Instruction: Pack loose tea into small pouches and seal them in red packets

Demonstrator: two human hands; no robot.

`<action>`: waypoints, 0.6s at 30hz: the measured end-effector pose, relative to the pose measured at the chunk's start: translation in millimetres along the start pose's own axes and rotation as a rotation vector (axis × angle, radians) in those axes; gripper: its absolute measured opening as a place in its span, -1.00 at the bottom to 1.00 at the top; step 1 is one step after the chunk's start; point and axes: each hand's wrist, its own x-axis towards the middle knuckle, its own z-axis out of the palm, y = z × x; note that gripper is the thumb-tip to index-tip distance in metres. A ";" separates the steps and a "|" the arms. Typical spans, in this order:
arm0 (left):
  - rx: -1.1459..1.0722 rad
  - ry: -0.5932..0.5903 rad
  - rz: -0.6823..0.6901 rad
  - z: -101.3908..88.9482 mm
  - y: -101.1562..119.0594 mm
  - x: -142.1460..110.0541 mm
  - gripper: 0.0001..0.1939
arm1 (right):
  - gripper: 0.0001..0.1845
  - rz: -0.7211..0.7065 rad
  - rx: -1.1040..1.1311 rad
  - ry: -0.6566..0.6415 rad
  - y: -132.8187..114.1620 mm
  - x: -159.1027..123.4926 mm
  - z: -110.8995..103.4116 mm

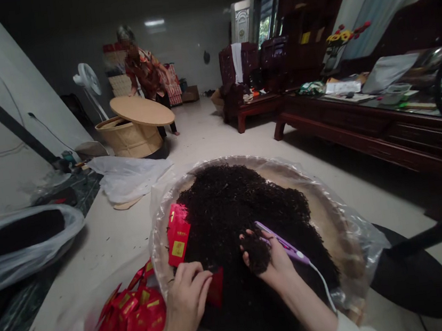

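Note:
A big round tray lined with clear plastic (333,210) holds a heap of dark loose tea leaves (234,207). My right hand (270,258) is cupped, palm up, around a clump of tea leaves (255,250). Beside it on the heap lies a purple hand sealer (283,244) with a white cord. My left hand (186,293) is closed on a small red packet (216,289) at the near side of the heap. Two more red packets (178,235) stand at the tray's left edge.
A pile of several filled red packets (129,321) lies at my lower left. A plastic-lined tub of dark tea (16,239) is at the left. Another person (145,73) bends over a round bamboo basket (132,133) at the back. A dark wooden table (381,124) runs along the right.

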 end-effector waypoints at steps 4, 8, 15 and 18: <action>0.015 0.091 0.039 -1.9 10.5 22.6 -0.81 | -0.70 0.008 0.078 0.015 -7.5 -11.7 21.9; 0.027 0.048 0.071 5.0 20.4 38.8 -0.81 | -0.68 -0.069 0.075 0.007 -17.7 -24.8 43.0; -0.068 -0.118 0.076 18.9 25.1 39.6 -0.82 | -0.66 -0.256 0.004 -0.011 -8.3 -32.6 69.0; -0.096 -0.124 0.088 19.3 24.7 42.4 -0.82 | -0.67 -0.348 -0.059 -0.075 1.6 -29.9 78.7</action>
